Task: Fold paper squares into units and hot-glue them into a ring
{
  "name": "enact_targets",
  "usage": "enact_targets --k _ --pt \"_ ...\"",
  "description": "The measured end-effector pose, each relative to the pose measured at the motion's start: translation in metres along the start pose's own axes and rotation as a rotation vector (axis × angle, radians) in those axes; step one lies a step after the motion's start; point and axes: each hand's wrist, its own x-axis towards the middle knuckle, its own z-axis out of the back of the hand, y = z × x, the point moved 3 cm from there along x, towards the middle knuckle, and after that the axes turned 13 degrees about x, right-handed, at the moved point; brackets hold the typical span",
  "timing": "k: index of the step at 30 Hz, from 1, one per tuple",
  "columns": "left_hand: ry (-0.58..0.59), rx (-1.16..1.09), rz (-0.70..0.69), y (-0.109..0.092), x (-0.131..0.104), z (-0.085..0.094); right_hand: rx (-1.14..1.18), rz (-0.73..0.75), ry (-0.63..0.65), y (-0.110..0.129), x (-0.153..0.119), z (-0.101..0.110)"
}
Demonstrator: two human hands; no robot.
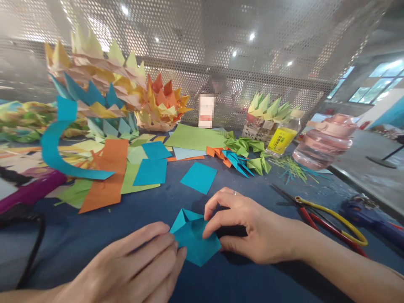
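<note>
A partly folded blue paper square (197,242) lies at the near middle of the dark table, between my two hands. One top corner of it stands up in a small fold. My left hand (142,263) grips its left edge, fingers together and thumb along the lower side. My right hand (241,225) is curved over the right side, with fingertips on the paper and the thumb at its right corner. Just beyond lies a flat blue square (199,177). Two more blue sheets (150,171) rest farther left, and folded blue pieces (238,162) sit to the right.
Scissors (318,219) and a blue glue gun (375,221) lie right; a purple tool (34,189) lies left. Behind stand folded-paper models (107,92), a yellow-labelled bottle (282,136) and a pink bottle (325,141). Orange paper (105,181) and a curled blue strip (52,145) are left.
</note>
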Motion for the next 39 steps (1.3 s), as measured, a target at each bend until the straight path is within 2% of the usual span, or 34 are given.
enact_targets --k 5,13,17,22,33,39 --pt "0.001 -0.06 -0.004 0.0 0.008 0.002 0.059 0.069 -0.053 -0.009 0.001 -0.006" --pt "-0.016 -0.104 0.003 0.001 0.019 0.004 0.077 -0.106 -0.157 -0.013 0.006 -0.015" --pt "-0.006 -0.091 0.021 0.001 0.017 0.005 0.078 -0.193 -0.19 -0.01 0.009 -0.02" --pt "0.0 -0.029 -0.02 -0.001 0.012 0.007 0.089 -0.275 -0.227 -0.008 0.012 -0.023" --pt "-0.006 -0.068 -0.02 0.002 0.014 0.006 0.106 -0.278 -0.24 -0.008 0.013 -0.023" --pt "0.063 -0.139 0.028 -0.001 0.022 0.003 0.09 -0.276 -0.228 -0.008 0.013 -0.023"
